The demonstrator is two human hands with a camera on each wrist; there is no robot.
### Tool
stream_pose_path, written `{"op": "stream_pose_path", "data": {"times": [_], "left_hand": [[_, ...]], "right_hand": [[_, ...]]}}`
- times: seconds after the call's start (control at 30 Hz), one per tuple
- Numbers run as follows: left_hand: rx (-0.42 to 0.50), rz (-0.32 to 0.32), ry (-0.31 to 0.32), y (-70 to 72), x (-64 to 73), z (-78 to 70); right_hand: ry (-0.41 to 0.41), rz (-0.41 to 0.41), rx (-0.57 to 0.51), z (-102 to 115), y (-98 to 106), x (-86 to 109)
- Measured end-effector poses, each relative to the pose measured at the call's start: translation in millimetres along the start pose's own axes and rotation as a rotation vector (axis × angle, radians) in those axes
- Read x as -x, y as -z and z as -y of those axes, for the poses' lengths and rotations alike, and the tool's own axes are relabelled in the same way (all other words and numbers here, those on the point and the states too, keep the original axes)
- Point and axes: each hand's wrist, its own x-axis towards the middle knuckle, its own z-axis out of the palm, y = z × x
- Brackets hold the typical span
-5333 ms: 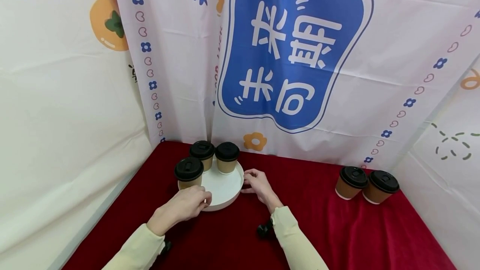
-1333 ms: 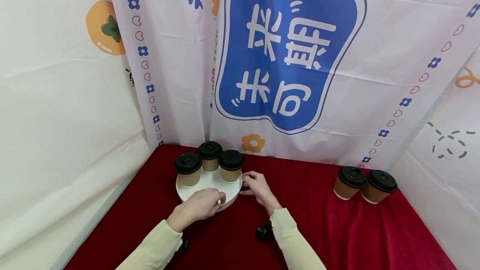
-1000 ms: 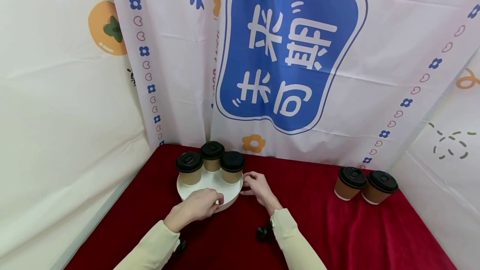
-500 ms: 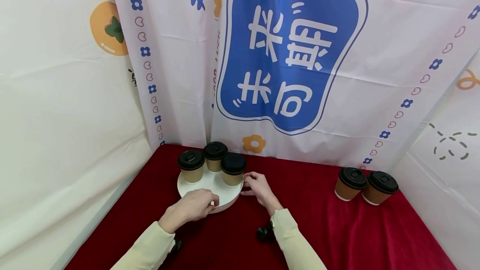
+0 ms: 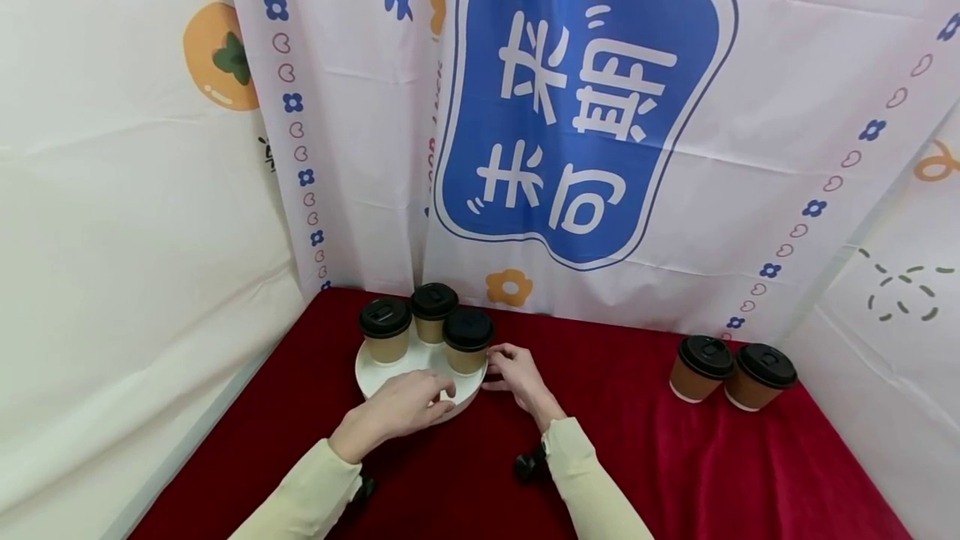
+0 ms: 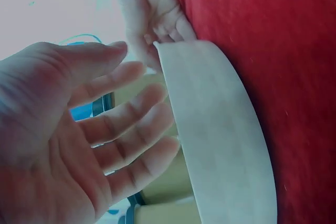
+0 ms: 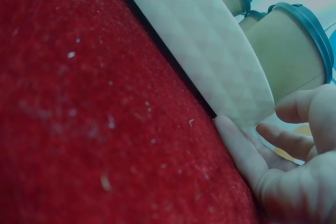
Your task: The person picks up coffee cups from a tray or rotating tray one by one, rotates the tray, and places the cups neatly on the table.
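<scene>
A round white tray point(image 5: 365, 373) rests on the red cloth. Three brown paper coffee cups stand upright on it: a left cup point(image 5: 386, 347), a back cup point(image 5: 431, 330) and a right cup point(image 5: 466, 358), all with black lids. My left hand point(image 5: 397, 407) is over the tray's front rim. In the left wrist view its fingers point(image 6: 136, 166) are spread and loosely bent, tips near the rim; contact is unclear. My right hand point(image 5: 517, 377) stays at the tray's right side. In the right wrist view its thumb point(image 7: 236, 145) touches the lower wall; nothing is gripped.
Two more lidded cups, one point(image 5: 695, 377) and its neighbour point(image 5: 750, 390), stand side by side near the back right corner of the cloth. A printed curtain point(image 5: 375, 215) hangs behind the table, with white fabric walls to the sides.
The tray with its three cups has turned clockwise as seen from above. My left hand drew back left, then moved right again along the front rim. My right hand has stayed put.
</scene>
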Motion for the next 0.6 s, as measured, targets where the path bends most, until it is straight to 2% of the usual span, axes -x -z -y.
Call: {"op": "stream_pose_path", "data": {"times": [0.1, 0.3, 0.6], "left_hand": [[0.012, -0.017, -0.017, -2.2, -5.9, -5.0], [-0.002, -0.032, -0.005, -9.6, -11.6, -7.4], [0.004, 0.005, 0.004, -13.3, -12.7, -4.7]], "right_hand": [[0.002, 0.001, 0.001, 0, 1, 0.9], [0.000, 0.004, 0.004, 1, 0, 1.4], [0.003, -0.004, -0.002, 0, 0, 0.5]]}}
